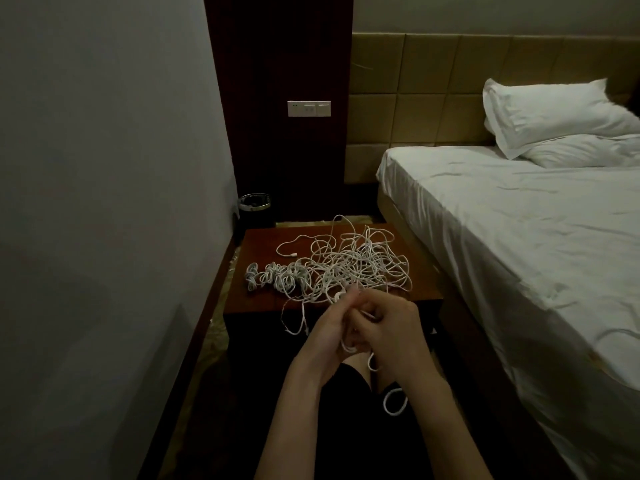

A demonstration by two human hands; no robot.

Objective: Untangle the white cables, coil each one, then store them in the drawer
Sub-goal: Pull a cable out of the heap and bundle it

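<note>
1. Dim bedroom, small wooden nightstand [252, 244] pulled out beside a white-sheeted bed [502, 237]; white cables [349, 268] heaped in a loose tangle across its top.

2. At the tangle's left edge, a few tighter bundles [273, 277], seemingly already coiled, lying on the wood and touching one another.

3. Just in front of the nightstand's near edge, left hand [329, 327] and right hand [389, 327] brought together, fingers of both curled round one white strand; loops [394, 401] of that strand hanging below the wrists over the lap.

4. Step in hand, by the look of it: still untangling and coiling, one cable being worked free of the heap while several stay knotted behind it.

5. Drawer not to be made out in this light; nothing seen stored yet.

6. Next move likely calling for a slow, steady draw of the held strand toward the body, following it through the crossings rather than tugging, lest the knot tighten or the heap slide off the near edge.

7. Also in shot: a small waste bin [255, 206] in the corner, a switch plate [309, 108] on the dark panel, a pillow [554, 116] at the padded headboard.
</note>
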